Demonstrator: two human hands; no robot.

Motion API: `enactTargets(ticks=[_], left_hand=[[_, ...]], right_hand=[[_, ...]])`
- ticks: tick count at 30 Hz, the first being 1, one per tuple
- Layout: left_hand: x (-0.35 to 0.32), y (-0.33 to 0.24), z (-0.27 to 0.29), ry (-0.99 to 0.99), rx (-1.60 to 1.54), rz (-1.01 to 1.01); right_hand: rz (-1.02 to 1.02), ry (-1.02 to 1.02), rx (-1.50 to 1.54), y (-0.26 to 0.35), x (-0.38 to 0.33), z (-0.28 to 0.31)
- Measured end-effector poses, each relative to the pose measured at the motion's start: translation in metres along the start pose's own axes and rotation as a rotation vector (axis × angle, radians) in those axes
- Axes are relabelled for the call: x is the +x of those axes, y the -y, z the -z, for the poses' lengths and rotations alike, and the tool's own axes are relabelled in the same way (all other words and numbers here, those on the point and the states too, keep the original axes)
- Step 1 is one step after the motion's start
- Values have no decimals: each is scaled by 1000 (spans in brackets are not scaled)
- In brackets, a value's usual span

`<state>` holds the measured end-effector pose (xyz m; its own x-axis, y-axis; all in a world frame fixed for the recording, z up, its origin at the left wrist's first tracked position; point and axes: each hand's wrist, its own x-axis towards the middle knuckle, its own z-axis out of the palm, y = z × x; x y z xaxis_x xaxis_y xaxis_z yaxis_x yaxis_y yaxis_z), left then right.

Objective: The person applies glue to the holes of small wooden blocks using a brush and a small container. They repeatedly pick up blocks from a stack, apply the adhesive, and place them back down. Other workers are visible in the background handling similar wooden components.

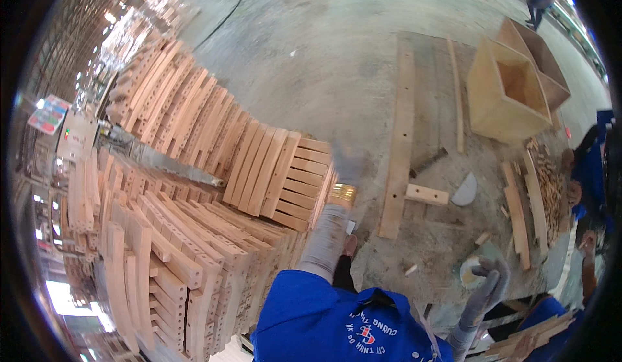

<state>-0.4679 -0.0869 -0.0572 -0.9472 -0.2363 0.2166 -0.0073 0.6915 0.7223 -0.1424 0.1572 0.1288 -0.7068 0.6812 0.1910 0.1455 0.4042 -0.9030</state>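
My left hand (348,160) is smeared by motion beyond a grey sleeve and a gold-coloured band (343,194) at the wrist. It is beside the near end of a long stack of pale wooden slats (308,167); whether it holds anything cannot be made out. On the right, my right hand (494,280) wears a grey glove, with its fingers partly bent and apart and nothing visible in them. Close to its fingertips, a round pale tub (472,271) with something yellowish inside sits on the work surface.
Curved, drilled wooden parts (172,252) are piled high on the left. A long board (398,167), a short drilled block (427,195) and a white half-disc (464,190) lie ahead. Plywood boxes (508,96) and a dowel heap (547,193) stand right; co-workers (589,167) are beyond.
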Motion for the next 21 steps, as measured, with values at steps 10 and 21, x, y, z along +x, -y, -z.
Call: enactTargets(ticks=[10,21], left_hand=[[68,232,95,-73,828,561],[84,265,103,127,851,519]], right_hand=[[424,748,-3,64,28,-211],[319,959,84,-19,78,-513]])
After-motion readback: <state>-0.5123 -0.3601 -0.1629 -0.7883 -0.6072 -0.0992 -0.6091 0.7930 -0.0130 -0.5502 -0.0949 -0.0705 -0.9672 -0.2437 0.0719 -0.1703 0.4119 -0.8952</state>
